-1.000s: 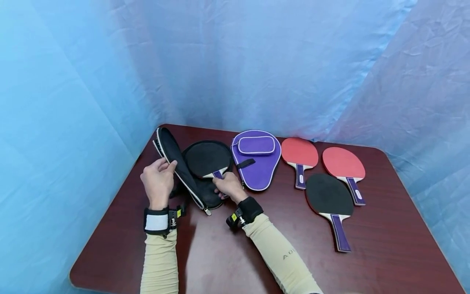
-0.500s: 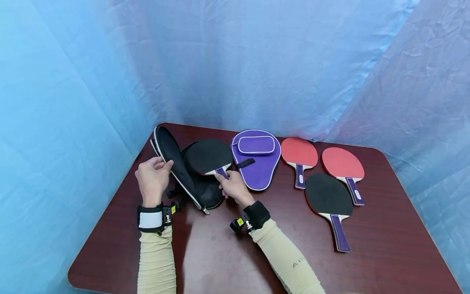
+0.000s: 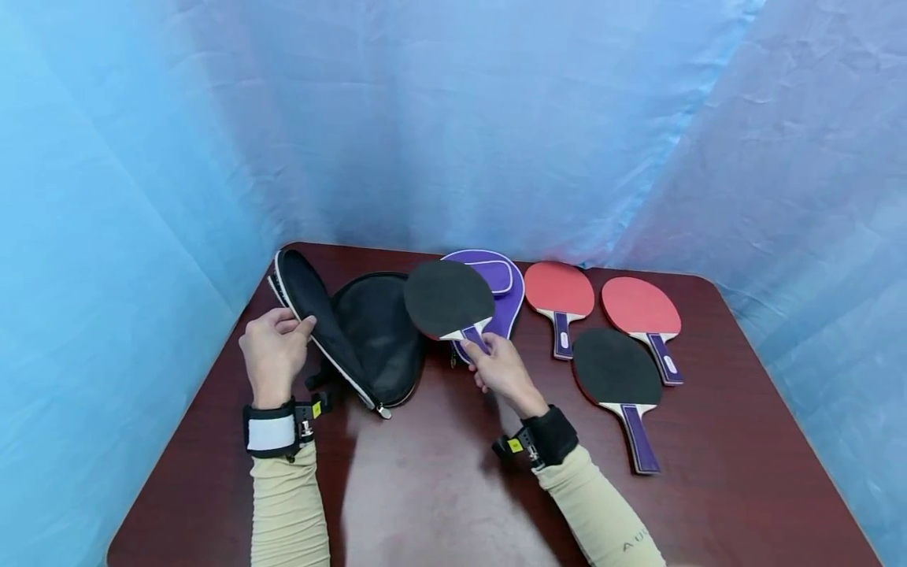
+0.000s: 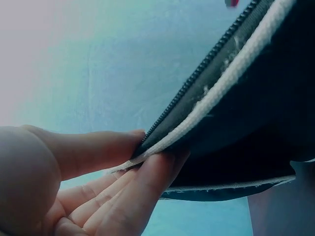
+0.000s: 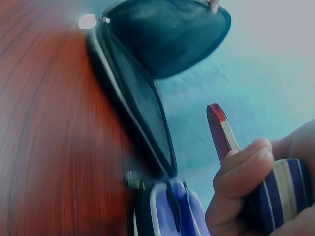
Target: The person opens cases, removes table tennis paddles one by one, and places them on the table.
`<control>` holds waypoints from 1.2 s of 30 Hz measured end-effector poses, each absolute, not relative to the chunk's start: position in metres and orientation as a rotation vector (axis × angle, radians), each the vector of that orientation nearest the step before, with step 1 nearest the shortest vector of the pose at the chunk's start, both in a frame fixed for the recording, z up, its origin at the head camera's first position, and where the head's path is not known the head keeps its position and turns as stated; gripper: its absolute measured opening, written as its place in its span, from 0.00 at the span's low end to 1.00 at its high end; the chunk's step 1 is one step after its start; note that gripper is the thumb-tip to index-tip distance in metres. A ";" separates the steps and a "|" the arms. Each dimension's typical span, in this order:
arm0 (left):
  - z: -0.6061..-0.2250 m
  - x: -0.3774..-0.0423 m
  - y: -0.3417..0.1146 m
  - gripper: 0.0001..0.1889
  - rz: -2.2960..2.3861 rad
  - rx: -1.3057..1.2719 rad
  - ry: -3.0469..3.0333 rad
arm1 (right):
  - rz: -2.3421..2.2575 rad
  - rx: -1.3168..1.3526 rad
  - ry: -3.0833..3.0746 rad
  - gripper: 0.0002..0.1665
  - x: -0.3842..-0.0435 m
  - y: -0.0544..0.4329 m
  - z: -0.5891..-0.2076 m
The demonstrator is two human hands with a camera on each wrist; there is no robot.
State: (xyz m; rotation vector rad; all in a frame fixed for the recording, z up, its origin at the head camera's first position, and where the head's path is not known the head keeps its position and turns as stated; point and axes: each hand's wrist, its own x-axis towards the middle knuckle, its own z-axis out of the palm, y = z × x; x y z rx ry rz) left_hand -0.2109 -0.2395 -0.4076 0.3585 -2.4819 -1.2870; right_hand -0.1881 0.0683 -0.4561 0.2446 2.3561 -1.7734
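Observation:
My left hand [image 3: 272,354] pinches the white-piped zip edge of a black paddle case [image 3: 383,339], lifting its flap [image 3: 312,295] open. In the left wrist view the thumb and fingers [image 4: 118,196] squeeze that edge beside the zip teeth. To the right, my right hand [image 3: 503,366] grips the purple-and-white handle of a table tennis paddle [image 3: 448,298], its black face up. This paddle overlaps a purple paddle case [image 3: 506,315] in the head view. Seen from the right wrist, the paddle handle [image 5: 285,191] sits within curled fingers, its blade edge-on.
Two red-faced paddles [image 3: 558,287] [image 3: 641,305] lie at the back right of the dark red wooden table [image 3: 425,488]. A black-faced paddle [image 3: 616,366] lies in front of them. Blue cloth [image 3: 453,118] hangs behind the table.
My right hand has drawn the black-faced paddle out of the open black case and moved it right, across the purple case. The left hand still holds the flap up.

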 end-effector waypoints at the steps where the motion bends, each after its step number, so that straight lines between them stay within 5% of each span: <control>1: -0.407 -0.211 -0.241 0.16 -1.280 0.363 -2.486 | -1.769 0.254 2.367 0.16 -0.186 0.073 -0.456; 19: -0.407 -0.203 -0.265 0.18 -1.239 0.417 -2.533 | -1.810 0.413 2.355 0.17 -0.123 0.130 -0.464; 36: -0.411 -0.207 -0.270 0.22 -1.272 0.498 -2.587 | -1.869 0.545 2.264 0.16 -0.075 0.130 -0.487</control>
